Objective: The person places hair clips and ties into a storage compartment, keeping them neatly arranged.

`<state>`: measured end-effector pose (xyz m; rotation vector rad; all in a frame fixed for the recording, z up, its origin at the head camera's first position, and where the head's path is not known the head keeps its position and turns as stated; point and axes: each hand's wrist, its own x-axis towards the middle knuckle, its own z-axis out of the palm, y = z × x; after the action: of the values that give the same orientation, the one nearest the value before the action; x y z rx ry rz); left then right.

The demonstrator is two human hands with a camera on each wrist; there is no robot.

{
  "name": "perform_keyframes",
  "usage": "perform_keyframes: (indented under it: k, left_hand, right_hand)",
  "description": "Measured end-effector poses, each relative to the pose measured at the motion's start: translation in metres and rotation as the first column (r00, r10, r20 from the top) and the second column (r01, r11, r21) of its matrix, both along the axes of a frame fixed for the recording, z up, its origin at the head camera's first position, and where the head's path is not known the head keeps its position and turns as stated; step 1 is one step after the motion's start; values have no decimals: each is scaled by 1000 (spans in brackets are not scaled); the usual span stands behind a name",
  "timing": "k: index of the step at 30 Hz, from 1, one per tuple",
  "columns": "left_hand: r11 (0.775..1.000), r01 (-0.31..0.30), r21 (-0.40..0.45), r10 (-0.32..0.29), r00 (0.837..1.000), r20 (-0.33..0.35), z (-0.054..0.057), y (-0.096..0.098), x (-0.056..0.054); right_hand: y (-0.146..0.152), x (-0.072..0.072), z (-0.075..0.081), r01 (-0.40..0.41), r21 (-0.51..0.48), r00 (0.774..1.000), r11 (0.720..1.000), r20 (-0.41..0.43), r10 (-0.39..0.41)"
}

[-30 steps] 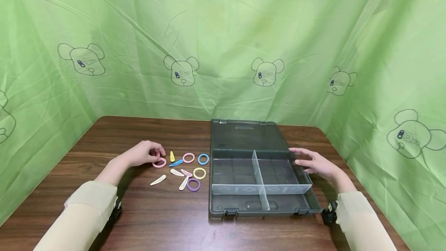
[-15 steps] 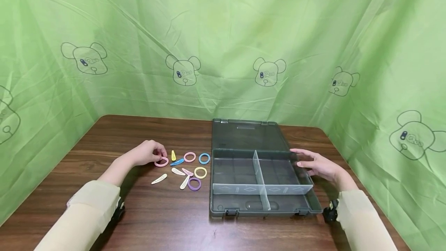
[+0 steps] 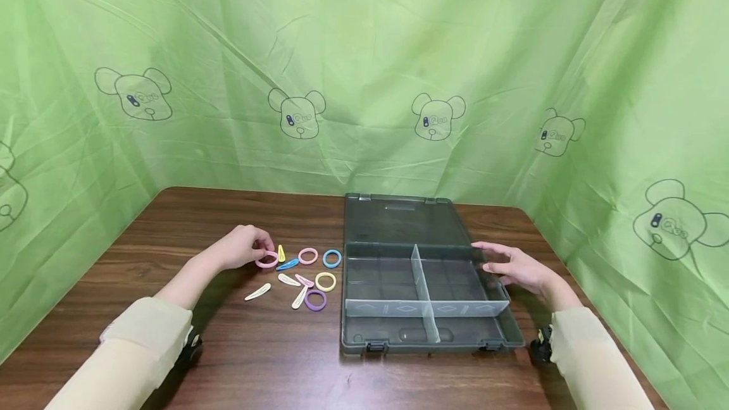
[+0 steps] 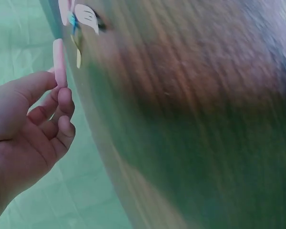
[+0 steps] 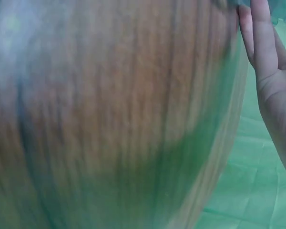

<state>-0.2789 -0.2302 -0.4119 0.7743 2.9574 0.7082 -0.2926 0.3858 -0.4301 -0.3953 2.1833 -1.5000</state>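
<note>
My left hand pinches a pink hair tie between thumb and fingers at the left of a cluster of hair accessories. In the left wrist view, the hair tie stands edge-on above the thumb and fingertip. Just right of it lie a yellow snap clip and a blue snap clip. My right hand rests at the right side of a grey divided box, fingers extended along its edge. The right wrist view shows those fingers nearly straight.
More hair ties lie nearby: pink, blue, yellow and purple. Pale snap clips include one set apart at the left. The box's lid lies back on the wooden table. Upright dividers split the box.
My left hand has shifted slightly right with the pink hair tie, which is now closer to the yellow clip. My right hand stays at the box's side.
</note>
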Motion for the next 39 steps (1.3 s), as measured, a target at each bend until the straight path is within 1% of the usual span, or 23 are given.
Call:
perform_keyframes:
  k: [5, 8, 12, 15, 17, 21, 24, 28, 30, 36, 39]
  left_hand:
    - [1000, -15, 21, 16, 999, -29, 9, 8, 3]
    - [1000, -2, 21, 3, 998, -67, 16, 15, 5]
    - [1000, 11, 10, -10, 994, -107, 26, 25, 6]
    - [1000, 20, 17, -18, 993, -113, 33, 33, 6]
    - [999, 29, 26, -26, 993, -113, 38, 38, 6]
    - [999, 38, 30, -35, 992, -120, 50, 47, 7]
    - [999, 44, 14, -42, 990, -134, 59, 53, 7]
    - [999, 39, 8, -38, 990, -133, 71, 61, 9]
    - [999, 39, 6, -38, 989, -143, 77, 66, 11]
    - [997, 72, 23, -66, 977, -204, 89, 82, 13]
    - [995, 93, 39, -83, 974, -209, 94, 91, 13]
  right_hand:
    - [-2, -1, 2, -13, 8, 1000, 1000, -28, 13]
    - [-2, 0, 4, -20, 3, 999, 1000, -44, 20]
    - [-4, 1, 6, 9, 41, 998, 999, -61, -7]
    - [-4, 1, 7, 42, 90, 996, 995, -77, -35]
    - [-4, 0, 7, 55, 103, 996, 993, -78, -47]
    - [-3, -1, 6, 53, 102, 996, 993, -79, -45]
    - [-2, -2, 5, 60, 103, 996, 993, -76, -52]
    - [0, -2, 6, 57, 100, 997, 993, -60, -51]
    - [1, -3, 6, 51, 104, 997, 993, -59, -45]
    - [2, -5, 4, 52, 109, 997, 993, -60, -46]
    - [1, -5, 2, 54, 98, 997, 994, -67, -47]
